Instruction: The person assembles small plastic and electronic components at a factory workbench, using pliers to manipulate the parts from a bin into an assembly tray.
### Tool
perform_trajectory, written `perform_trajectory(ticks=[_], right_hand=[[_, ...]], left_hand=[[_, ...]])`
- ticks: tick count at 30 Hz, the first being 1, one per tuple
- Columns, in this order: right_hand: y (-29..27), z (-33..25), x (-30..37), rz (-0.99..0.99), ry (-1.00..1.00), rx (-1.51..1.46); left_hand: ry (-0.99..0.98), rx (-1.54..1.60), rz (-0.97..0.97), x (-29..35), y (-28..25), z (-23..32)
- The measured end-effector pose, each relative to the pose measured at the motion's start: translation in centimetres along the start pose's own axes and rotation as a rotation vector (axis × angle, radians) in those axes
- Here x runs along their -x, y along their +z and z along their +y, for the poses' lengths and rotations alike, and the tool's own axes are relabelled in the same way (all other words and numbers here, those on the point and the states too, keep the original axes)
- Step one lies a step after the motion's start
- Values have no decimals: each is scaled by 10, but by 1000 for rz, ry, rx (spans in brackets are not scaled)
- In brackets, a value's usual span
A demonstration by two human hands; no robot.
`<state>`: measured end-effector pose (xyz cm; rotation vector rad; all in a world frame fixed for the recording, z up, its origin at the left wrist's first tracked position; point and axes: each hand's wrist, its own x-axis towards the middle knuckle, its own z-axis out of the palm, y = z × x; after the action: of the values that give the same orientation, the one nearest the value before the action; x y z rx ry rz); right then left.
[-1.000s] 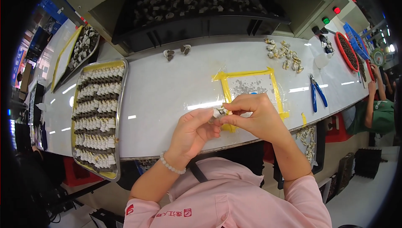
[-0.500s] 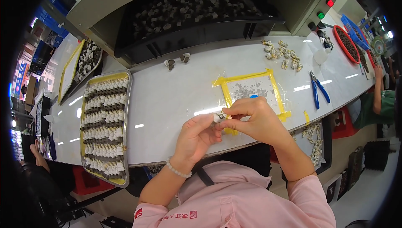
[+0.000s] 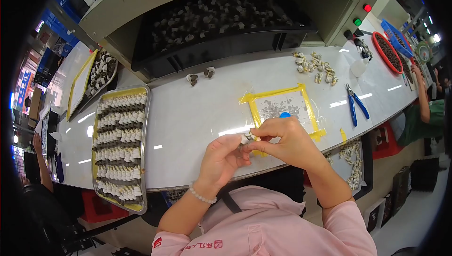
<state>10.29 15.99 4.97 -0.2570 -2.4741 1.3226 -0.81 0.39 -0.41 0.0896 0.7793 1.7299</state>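
Above the table's front edge, my left hand [image 3: 220, 157] and my right hand [image 3: 288, 140] meet fingertip to fingertip. Between thumb and fingers my left hand pinches a small white figurine [image 3: 246, 139]. At its right end, where yellowish bits show, my right hand has thumb and forefinger closed on it; most of the piece is hidden by my fingers. Just beyond my right hand lies a pad edged with yellow tape [image 3: 254, 105], strewn with grey round spots. A blue round cap [image 3: 285, 115] rests on the pad right behind my knuckles.
To the left a metal tray [image 3: 147, 148] holds rows of white-and-dark figurines. Yellowish-white pieces [image 3: 316, 67] lie at the back right, near blue-handled pliers [image 3: 353, 108] and a white bottle [image 3: 359, 68]. A machine with a black bin [image 3: 226, 44] spans the back. A co-worker's arm [image 3: 422, 93] shows far right.
My hands keep nearly the same hold on the figurine, with slight finger shifts. The whole view has tilted a little, so the table sits slightly lower in the picture.
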Motion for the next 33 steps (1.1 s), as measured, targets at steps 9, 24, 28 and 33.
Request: perform_trajectory(ticks=[9,24,28,33], right_hand=[[1,-2,-1,11,-7,4],[3,-19,-4,-14,5,149],[4,-19,-5,-14,-4,146],[4,-19,-6,-21,-16,159]], left_hand=[[-14,19,-15,0,-2,1],[-90,30,-26,2,0,10],[-84,27,-33,2,-2,9],[-75,18,-39,2,-2,9]])
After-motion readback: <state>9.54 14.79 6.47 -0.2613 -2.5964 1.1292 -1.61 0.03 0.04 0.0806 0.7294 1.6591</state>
